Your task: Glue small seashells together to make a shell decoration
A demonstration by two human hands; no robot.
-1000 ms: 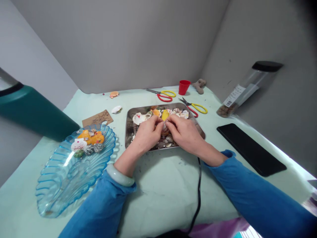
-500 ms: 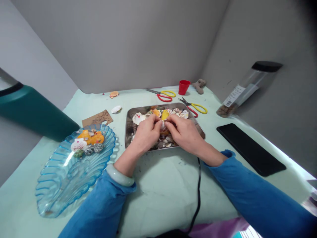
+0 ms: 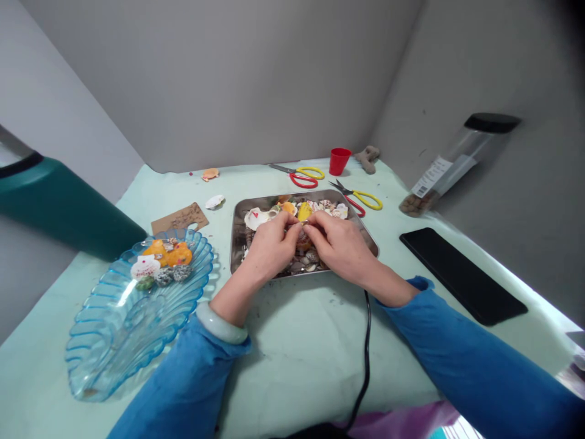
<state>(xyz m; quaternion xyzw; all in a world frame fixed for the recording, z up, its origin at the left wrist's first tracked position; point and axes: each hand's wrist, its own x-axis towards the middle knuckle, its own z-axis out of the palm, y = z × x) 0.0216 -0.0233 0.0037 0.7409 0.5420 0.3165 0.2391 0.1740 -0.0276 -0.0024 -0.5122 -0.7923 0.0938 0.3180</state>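
Observation:
A metal tray in the middle of the table holds several painted and plain seashells. My left hand and my right hand meet above the tray, fingertips pinched together on one small shell. Both hands are closed on it, and most of the shell is hidden by my fingers. To the left, a blue shell-shaped glass dish carries a few painted shells at its far end.
Two pairs of scissors and a red cup lie behind the tray. A black slab and a tilted clear jar are at right. A brown card, loose shells and a green bottle sit left. A black cable runs toward me.
My fingertips have shifted slightly around the small shell; the hands stay in the same place above the tray.

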